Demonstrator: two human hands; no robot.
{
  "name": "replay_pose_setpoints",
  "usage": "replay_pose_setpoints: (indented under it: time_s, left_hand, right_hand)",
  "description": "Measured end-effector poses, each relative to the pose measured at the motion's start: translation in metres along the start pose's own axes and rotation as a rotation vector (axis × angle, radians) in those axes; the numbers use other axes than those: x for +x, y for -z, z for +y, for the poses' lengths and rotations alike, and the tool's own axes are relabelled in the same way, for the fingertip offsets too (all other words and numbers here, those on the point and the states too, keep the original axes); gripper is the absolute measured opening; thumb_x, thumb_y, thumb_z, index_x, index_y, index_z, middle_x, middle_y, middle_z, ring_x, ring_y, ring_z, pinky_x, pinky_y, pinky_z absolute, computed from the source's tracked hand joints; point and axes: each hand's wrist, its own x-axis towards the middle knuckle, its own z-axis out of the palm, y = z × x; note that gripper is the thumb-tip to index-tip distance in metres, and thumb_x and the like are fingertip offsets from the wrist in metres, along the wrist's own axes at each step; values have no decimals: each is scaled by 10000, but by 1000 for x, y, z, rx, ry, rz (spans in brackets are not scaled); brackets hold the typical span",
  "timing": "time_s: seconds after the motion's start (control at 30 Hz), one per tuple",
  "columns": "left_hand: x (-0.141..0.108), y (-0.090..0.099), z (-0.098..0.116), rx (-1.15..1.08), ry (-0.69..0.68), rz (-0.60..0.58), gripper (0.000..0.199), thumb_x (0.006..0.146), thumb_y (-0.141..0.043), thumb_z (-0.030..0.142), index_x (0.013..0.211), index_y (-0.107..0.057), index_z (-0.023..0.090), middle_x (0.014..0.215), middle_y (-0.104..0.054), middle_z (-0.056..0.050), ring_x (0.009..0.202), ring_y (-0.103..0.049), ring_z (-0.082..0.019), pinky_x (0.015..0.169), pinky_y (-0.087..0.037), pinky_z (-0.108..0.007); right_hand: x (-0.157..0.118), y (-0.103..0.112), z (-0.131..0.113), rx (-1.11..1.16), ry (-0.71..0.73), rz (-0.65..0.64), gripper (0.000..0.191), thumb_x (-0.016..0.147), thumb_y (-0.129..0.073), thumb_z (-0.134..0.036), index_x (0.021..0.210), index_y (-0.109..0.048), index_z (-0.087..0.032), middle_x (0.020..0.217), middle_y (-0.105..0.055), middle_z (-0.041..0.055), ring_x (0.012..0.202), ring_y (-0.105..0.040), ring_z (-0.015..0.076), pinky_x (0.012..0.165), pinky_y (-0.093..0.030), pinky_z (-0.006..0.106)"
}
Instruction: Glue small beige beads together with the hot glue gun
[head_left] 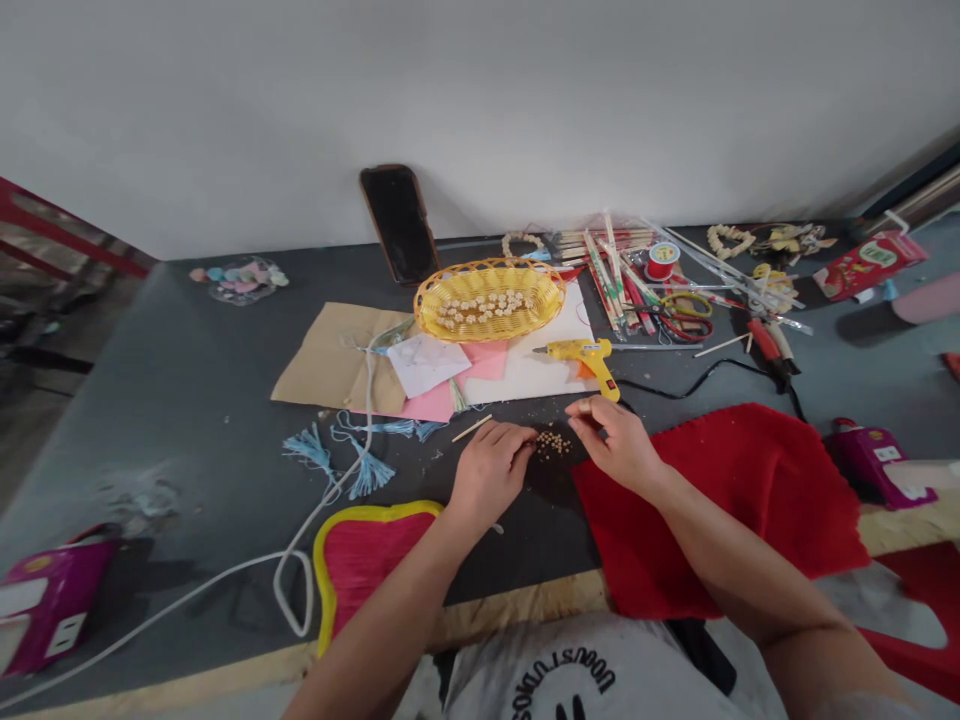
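Small tan beads (553, 442) lie in a loose pile on the dark table, between my two hands. My left hand (495, 465) rests at the pile's left edge, its fingers curled together around something small and dark that I cannot make out. On the right, my right hand (611, 435) is raised near the pile, with thumb and forefinger close together; a tiny pale thing seems to be at the fingertips. A thin wooden stick (472, 429) lies beside my left hand. Beyond the hands stands a yellow basket (427, 318) holding small pale bead pieces (480, 308).
A yellow glue gun (589, 355) lies behind my right hand. Blue tassels (367, 470) and a white cable (300, 530) are at left. Red cloth (720, 500) lies under my right forearm. A phone (400, 225) leans on the wall; scissors (686, 315) lie back right.
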Motion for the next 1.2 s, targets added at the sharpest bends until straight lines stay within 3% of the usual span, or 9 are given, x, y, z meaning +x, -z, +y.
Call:
replay_pose_setpoints:
  time_s: [0.1,0.17,0.3,0.43,0.67,0.83,0.9,1.07,1.2]
  left_hand:
    - [-2,7,1,56,27,-60,182,833,-630,155,1013,-628,178,957,-708,-77,913,-652,-239,867,-520,-405]
    - [-4,12,4,156,78,-119,355,792,-696,220,1128,-592,169,1057,-669,-114,1005,-625,-293,890,-516,-453]
    - [-4,11,9,227,140,-207,380,790,-692,222,1141,-570,145,1045,-630,-129,992,-626,-307,834,-543,-442]
    - [4,2,13,160,100,-237,237,814,-576,86,1045,-602,135,989,-633,-111,902,-640,-257,804,-552,-390]
    - [25,-12,11,32,66,-166,289,785,-465,0,967,-630,152,952,-649,-96,873,-647,-214,775,-555,-334]
    - [21,-3,3,-56,38,-76,283,816,-501,25,1005,-633,188,966,-659,-62,889,-653,-186,800,-550,-320]
    - [15,4,0,-39,49,-82,261,814,-529,38,1002,-635,185,959,-658,-61,858,-652,-184,785,-551,-322]
    - [2,16,-2,159,90,-171,285,794,-643,118,1074,-617,160,1002,-649,-104,909,-644,-254,824,-542,-417]
    - [1,14,1,182,67,-192,271,814,-619,116,1079,-608,173,972,-643,-89,919,-641,-245,835,-536,-393]
  right_hand:
    - [-2,3,-2,-23,-31,-154,173,841,-610,-149,1009,-603,-191,911,-669,43,733,-662,145,691,-566,282]
    - [-4,4,-4,-111,-60,-258,336,775,-708,-160,1088,-588,-176,947,-652,57,694,-646,147,671,-568,300]
    - [-7,-1,-5,-279,-48,-349,503,722,-777,-179,1167,-548,-129,1041,-627,127,917,-650,250,812,-564,409]
    - [-6,-13,-1,-281,13,-341,364,782,-696,-103,1119,-567,-147,1025,-640,113,946,-649,245,846,-555,396]
    - [-1,-19,9,-222,5,-192,248,821,-667,-126,1055,-589,-157,971,-656,106,894,-666,233,771,-574,362]
    - [-2,-15,13,-131,-27,-129,346,786,-699,-118,1104,-581,-185,1005,-644,81,792,-665,182,740,-584,336]
    - [-2,-14,11,-129,-43,-147,391,771,-717,-127,1130,-576,-188,1017,-632,79,781,-659,179,747,-586,346]
    - [-2,-12,6,-176,-31,-201,537,717,-772,-145,1203,-544,-150,1095,-599,132,961,-637,249,817,-581,402]
    - [-2,-12,9,-172,-2,-179,427,767,-708,-112,1165,-562,-157,1079,-606,124,953,-644,237,828,-580,399]
